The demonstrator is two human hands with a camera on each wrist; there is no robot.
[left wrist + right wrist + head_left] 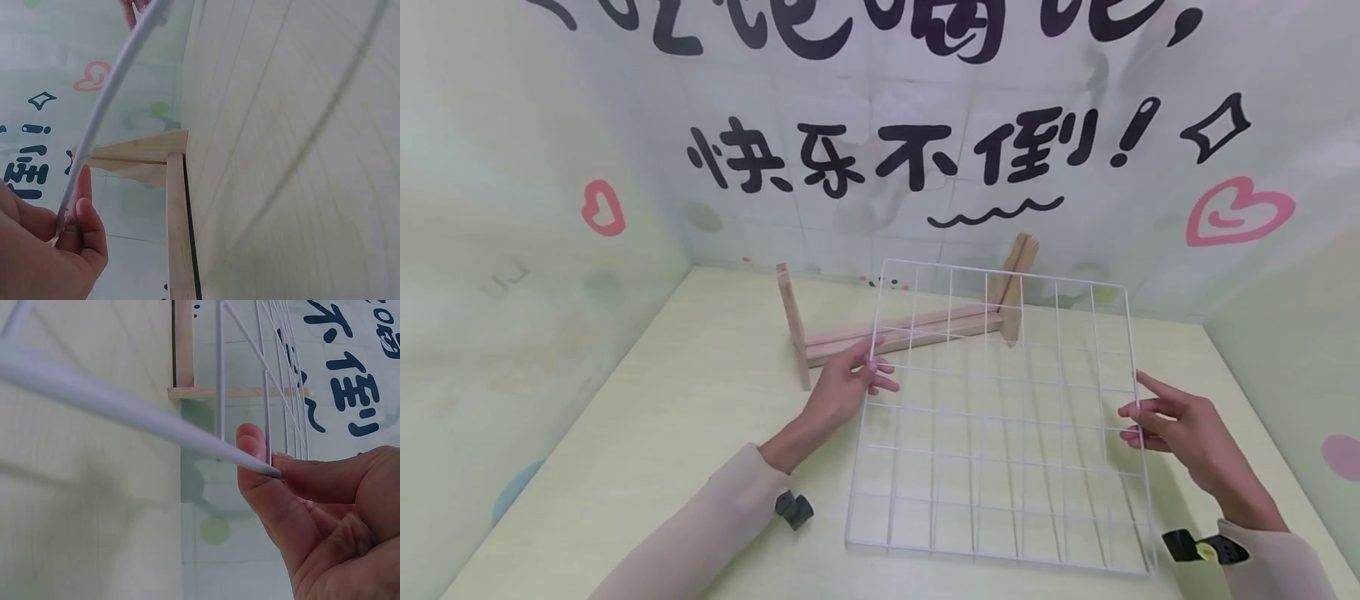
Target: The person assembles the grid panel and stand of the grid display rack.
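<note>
Both hands hold a white wire grid panel (985, 412) above the table, one at each side. My left hand (844, 379) pinches its left edge rod between thumb and fingers, as the left wrist view also shows with the hand (56, 244) low at the left. On the opposite side, my right hand (1183, 425) grips the right edge rod; thumb and forefinger pinch the rod in the right wrist view, where the hand (325, 512) is at the right. Behind the panel stands a wooden frame (842, 346), a crossbar with an upright at each end, partly seen through the wires.
A pale wood-grain table (647, 450) lies below. Its back and sides are bounded by a printed sheet (865, 225) with dark lettering and pink hearts. The panel casts shadows on the tabletop. Each wrist wears a dark strap piece (793, 508).
</note>
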